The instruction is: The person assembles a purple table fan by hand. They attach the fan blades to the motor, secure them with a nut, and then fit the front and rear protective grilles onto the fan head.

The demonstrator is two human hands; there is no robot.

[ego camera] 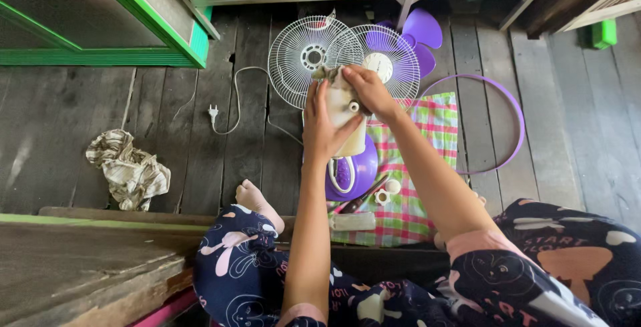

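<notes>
While the fan motor (348,117) was gripped by the left hand (322,123), a rag (334,77) was pressed on it by the right hand (369,90). The loose caps (387,191) could be scattered if the base (354,172) were knocked.

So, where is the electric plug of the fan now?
In the head view, the white plug lies on the dark wooden floor, left of the white fan grilles and right of the crumpled cloth, away from both hands.

Plank floor (80,133), checked cloth (434,127), crumpled rag (130,170)
</notes>
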